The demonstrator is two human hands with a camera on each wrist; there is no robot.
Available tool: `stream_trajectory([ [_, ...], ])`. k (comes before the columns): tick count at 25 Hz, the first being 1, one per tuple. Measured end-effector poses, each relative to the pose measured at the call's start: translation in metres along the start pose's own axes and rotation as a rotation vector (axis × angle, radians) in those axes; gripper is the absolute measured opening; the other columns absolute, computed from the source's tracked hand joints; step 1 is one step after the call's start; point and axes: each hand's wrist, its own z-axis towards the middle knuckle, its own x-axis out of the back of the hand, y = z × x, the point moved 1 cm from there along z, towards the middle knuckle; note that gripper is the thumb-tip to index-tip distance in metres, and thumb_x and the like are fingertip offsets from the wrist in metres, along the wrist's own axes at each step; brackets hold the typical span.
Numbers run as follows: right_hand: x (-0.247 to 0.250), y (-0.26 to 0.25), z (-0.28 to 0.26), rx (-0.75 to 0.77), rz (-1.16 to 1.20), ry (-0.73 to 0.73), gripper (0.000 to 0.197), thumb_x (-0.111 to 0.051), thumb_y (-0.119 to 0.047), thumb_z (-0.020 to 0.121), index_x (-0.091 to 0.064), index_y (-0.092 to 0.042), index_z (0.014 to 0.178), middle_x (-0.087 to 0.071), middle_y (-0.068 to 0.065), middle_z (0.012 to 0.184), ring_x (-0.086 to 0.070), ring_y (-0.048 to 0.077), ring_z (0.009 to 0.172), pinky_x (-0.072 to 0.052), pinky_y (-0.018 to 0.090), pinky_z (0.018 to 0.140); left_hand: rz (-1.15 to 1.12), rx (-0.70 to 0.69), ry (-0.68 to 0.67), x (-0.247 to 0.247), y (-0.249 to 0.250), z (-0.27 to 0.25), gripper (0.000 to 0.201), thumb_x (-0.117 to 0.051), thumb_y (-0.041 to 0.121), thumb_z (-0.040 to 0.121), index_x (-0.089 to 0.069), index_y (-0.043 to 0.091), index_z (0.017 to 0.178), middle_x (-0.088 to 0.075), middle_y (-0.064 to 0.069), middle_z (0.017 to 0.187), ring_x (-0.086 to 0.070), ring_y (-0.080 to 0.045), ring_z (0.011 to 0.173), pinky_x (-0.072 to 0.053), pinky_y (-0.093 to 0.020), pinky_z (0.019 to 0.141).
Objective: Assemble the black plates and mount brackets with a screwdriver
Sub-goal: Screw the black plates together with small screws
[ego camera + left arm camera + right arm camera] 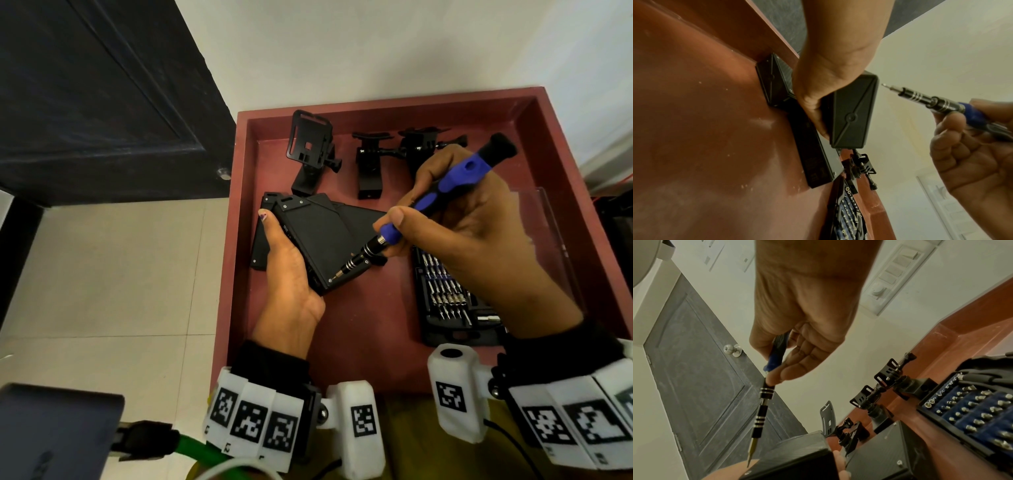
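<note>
Black rectangular plastic plate is held tilted above the red-brown wooden tray, left hand wrapped round its left edge, thumb along the side. Right hand pinches the blue-and-black precision screwdriver, fingers curled on the handle; tip sits at the plate's near corner screw. More black plates lie in the tray beneath. Three black mount brackets stand at the tray's far side; open bit case lies at its right.

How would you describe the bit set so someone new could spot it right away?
Start with the red tray. Along its right side, under the right hand with the screwdriver, lies the bit set. Unlike the plain black plates and brackets nearby, it is a flat black case with rows of small silver bits.
</note>
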Motion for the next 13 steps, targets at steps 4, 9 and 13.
stream_trajectory([
  [4, -0.0004, 0.0017, 0.0001, -0.001, -0.023, -0.005, 0.022, -0.063, 0.001, 0.084, -0.044, -0.011, 0.083, -0.059, 0.031, 0.079, -0.072, 0.02, 0.069, -0.055, 0.023, 0.054, 0.003, 0.006, 0.004, 0.0001, 0.0004, -0.0004, 0.077, -0.025, 0.072, 0.089, -0.062, 0.015, 0.125, -0.07, -0.011, 0.114, -0.069, -0.027, 0.101, -0.052, -0.047, 0.093],
  [9, -0.0004, 0.0023, 0.0003, 0.0, -0.018, -0.012, 0.021, -0.061, 0.003, 0.084, -0.045, -0.011, 0.084, -0.058, 0.031, 0.08, -0.072, 0.02, 0.07, -0.055, 0.022, 0.055, -0.004, 0.009, 0.012, -0.0006, 0.001, -0.0016, 0.076, -0.027, 0.072, 0.089, -0.062, 0.015, 0.125, -0.07, -0.012, 0.114, -0.069, -0.028, 0.102, -0.051, -0.05, 0.095],
  [13, -0.0012, 0.0014, 0.0002, -0.013, -0.024, -0.011, 0.021, -0.062, 0.001, 0.083, -0.044, -0.011, 0.084, -0.058, 0.034, 0.08, -0.072, 0.019, 0.069, -0.054, 0.022, 0.056, -0.002, 0.008, 0.019, -0.0007, 0.0014, -0.0023, 0.076, -0.026, 0.072, 0.089, -0.063, 0.015, 0.124, -0.071, -0.012, 0.113, -0.068, -0.029, 0.102, -0.05, -0.051, 0.096],
])
